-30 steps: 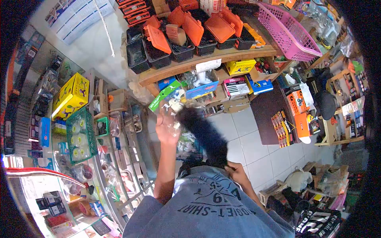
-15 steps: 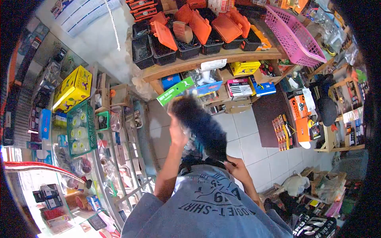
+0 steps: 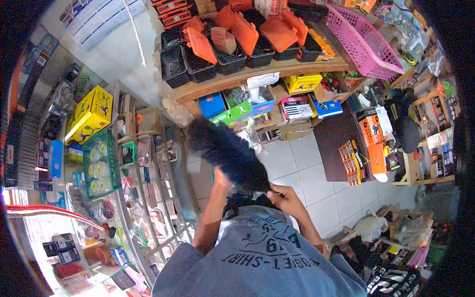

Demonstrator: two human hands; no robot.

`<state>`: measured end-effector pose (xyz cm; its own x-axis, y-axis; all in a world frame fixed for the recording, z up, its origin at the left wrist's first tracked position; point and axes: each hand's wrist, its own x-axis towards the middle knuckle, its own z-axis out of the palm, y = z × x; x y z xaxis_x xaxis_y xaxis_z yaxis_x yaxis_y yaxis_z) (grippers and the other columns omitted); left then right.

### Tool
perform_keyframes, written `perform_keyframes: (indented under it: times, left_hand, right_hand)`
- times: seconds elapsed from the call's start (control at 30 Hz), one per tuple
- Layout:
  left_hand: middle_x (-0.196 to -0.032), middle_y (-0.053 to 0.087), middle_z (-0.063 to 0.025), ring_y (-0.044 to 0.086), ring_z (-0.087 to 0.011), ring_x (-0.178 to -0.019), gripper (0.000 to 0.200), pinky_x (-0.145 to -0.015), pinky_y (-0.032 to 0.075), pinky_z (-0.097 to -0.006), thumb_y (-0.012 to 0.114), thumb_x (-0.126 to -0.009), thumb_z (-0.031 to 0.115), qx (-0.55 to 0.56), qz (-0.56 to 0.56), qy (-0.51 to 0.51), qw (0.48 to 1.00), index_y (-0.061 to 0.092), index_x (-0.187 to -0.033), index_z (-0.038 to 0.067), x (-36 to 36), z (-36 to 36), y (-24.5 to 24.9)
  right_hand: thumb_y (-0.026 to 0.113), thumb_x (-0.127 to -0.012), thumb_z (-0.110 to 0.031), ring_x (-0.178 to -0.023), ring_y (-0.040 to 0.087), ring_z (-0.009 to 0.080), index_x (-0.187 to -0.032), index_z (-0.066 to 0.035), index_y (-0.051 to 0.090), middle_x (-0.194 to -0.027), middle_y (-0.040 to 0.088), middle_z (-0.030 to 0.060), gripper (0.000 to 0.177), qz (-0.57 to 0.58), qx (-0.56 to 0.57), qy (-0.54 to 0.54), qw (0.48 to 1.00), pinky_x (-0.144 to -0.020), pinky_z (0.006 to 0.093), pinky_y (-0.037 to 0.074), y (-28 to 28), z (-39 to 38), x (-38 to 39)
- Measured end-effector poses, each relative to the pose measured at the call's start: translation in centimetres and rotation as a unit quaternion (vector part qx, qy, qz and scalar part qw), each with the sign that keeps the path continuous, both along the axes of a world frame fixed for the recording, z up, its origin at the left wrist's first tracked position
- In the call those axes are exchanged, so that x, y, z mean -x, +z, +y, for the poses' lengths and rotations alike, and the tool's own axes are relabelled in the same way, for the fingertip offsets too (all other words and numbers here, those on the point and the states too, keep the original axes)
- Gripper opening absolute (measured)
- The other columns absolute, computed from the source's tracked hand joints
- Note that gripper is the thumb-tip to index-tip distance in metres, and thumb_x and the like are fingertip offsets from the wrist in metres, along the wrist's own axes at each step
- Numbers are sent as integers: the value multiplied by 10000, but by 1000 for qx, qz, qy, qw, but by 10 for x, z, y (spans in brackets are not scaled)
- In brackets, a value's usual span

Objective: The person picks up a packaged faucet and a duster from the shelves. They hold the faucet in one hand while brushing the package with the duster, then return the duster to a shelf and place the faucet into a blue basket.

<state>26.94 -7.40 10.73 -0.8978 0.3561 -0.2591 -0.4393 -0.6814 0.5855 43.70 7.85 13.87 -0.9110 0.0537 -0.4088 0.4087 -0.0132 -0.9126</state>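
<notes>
My right hand [image 3: 287, 199] is closed around the handle end of a dark, fluffy feather duster [image 3: 230, 153], at waist height in front of me. The duster slants up and left, its tip blurred. My left hand [image 3: 221, 179] is behind and beneath the duster, most of its fingers covered. A package with a green header card [image 3: 232, 114] shows beyond the duster, held from below by my left hand. Whitish contents [image 3: 251, 137] of the package appear past the duster's right side; the rest is hidden.
A wooden shelf [image 3: 257, 74] ahead carries black bins with orange lids [image 3: 242, 34] and a pink basket [image 3: 363, 44]. Small boxes [image 3: 297, 108] sit below. At left are a glass case, a green basket [image 3: 101, 166] and a yellow box [image 3: 91, 114]. White floor tiles [image 3: 284, 161] lie beyond my hands.
The duster has swept to the left and slightly down across the package. My left hand and the green card have shifted, and the card now sits further right and lower behind the feathers.
</notes>
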Motion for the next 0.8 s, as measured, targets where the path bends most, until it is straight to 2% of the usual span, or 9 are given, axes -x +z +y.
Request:
perform_keyframes:
  times: [0.07,0.13,0.23,0.3,0.37,0.43,0.67,0.7,0.8]
  left_hand:
    - [-1071,586,-58,568,-183,-975,575,-868,482,-348,377,-958,527,-196,86,-83,973,413,-1376,133,9,-12,-11]
    - [-1196,533,-58,544,-191,-1022,613,-868,487,-364,410,-934,541,-59,47,17,997,344,-1427,182,5,-11,19]
    - [-1211,496,-57,515,-180,-918,740,-680,499,-278,403,-910,598,-65,109,-19,992,232,-1476,154,15,-25,22]
    - [-1230,486,-69,516,-201,-935,752,-687,504,-290,428,-895,609,0,8,25,1000,231,-1475,173,18,-41,0]
    - [-1308,459,-90,537,-235,-986,718,-744,531,-322,443,-897,585,-90,74,-6,993,225,-1472,214,14,-32,39]
    - [-1435,369,-112,434,-314,-1244,699,-988,430,-456,500,-904,505,-164,94,-53,981,231,-1469,193,17,-41,28]
    - [-1348,442,-107,578,-222,-960,801,-690,541,-271,503,-869,577,-79,61,12,995,190,-1479,162,9,-26,46]
    - [-1359,430,-125,563,-250,-1028,812,-730,549,-296,499,-868,581,-120,97,-58,986,164,-1487,176,19,-44,3]
    - [-1376,407,-146,554,-255,-1035,801,-751,553,-317,490,-872,580,-129,103,-68,984,162,-1487,185,14,-40,25]
  right_hand:
    - [567,-942,-152,-592,408,52,-1224,-49,588,-686,507,-53,301,-5,25,-35,999,-523,213,361,-2,5,1]
    - [566,-945,-169,-580,412,40,-1201,-37,596,-682,510,-59,290,-38,83,-106,990,-504,206,348,4,7,2]
    - [577,-939,-181,-594,413,31,-1192,-35,602,-681,503,-68,293,12,15,-49,999,-509,203,347,-5,26,-7]
    - [578,-935,-175,-601,401,28,-1166,-29,613,-676,482,-76,275,12,12,-43,999,-508,203,341,-6,32,-13]
    - [579,-928,-154,-589,395,33,-1141,-33,626,-677,481,-74,249,6,-18,-79,997,-505,203,338,0,35,-16]
    - [568,-923,-125,-572,388,29,-1116,-43,641,-663,478,-73,223,-10,24,-91,995,-495,203,332,2,39,-18]
    - [565,-923,-124,-550,391,25,-1114,-55,647,-628,457,-68,219,-24,-36,-58,997,-477,209,338,4,44,-17]
    - [572,-922,-125,-551,397,27,-1128,-57,644,-628,461,-67,229,-38,-14,-35,999,-477,209,345,4,45,-17]
    - [571,-922,-124,-551,401,26,-1119,-54,645,-633,466,-69,221,-11,-36,-56,998,-475,208,348,-3,43,-16]
